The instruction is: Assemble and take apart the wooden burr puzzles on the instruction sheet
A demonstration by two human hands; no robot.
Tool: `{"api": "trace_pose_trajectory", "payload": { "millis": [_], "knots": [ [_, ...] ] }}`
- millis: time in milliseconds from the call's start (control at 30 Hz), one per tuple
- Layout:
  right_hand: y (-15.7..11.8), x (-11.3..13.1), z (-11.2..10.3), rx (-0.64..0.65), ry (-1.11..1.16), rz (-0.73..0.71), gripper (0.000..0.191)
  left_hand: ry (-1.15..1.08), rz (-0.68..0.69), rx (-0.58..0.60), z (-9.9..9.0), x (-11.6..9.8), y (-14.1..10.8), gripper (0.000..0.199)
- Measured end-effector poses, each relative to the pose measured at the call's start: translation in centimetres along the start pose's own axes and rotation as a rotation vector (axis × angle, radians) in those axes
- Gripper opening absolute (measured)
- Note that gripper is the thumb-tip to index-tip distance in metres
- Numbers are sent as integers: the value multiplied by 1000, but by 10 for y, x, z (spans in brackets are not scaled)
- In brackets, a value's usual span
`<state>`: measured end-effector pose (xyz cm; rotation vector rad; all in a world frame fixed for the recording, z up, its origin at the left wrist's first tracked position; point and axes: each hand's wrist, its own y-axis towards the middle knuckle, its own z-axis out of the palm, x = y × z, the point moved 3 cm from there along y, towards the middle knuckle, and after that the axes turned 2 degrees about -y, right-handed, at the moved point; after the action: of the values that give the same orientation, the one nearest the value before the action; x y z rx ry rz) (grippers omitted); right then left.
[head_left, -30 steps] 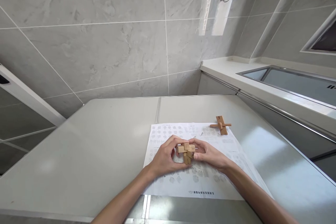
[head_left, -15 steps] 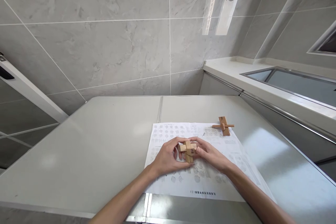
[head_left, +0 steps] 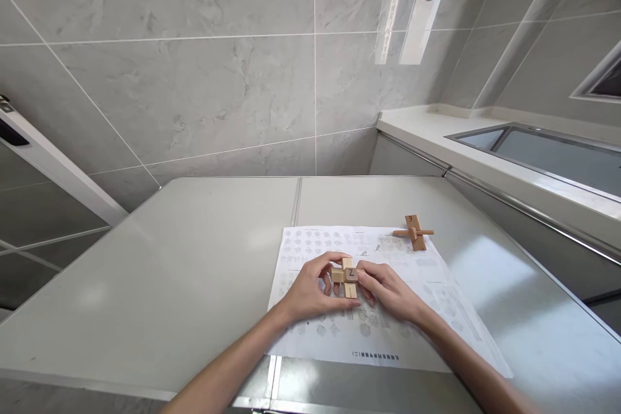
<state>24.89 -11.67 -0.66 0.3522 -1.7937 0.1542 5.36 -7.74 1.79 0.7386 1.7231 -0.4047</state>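
Hands angle inward: left curled wide, right hand pinching, both gripping a wooden block assembly.

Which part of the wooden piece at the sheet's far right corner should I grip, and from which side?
I'd take the wooden piece by the near end of its flat slat, pinching the long edges, with the right hand coming from the near side. The slat looks broadest, and that end juts out past the thin crossing stick.

Left fingers arched, right fingers bunched; forearms angled inward.
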Motion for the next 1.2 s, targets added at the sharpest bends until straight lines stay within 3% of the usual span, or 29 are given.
{"api": "trace_pose_trajectory", "payload": {
  "millis": [300, 467, 633, 867, 1200],
  "knots": [
    [0, -13, 8, 148, 302, 114, 59, 75, 114, 24, 2, 4, 0, 63],
    [1, -9, 8, 148, 404, 140, 56, 116, 114, 6, 2, 9, 0, 68],
    [7, -12, 2, 12, 564, 214, 55, 119, -6, -56, 1, 13, 1, 78],
    [14, -35, -25, -281, 856, 232, 37, 138, -64, -89, 1, 15, 2, 62],
    [13, -52, -50, -412, 968, 193, 50, 197, -41, -56, 2, 14, 4, 39]
  ]
}}
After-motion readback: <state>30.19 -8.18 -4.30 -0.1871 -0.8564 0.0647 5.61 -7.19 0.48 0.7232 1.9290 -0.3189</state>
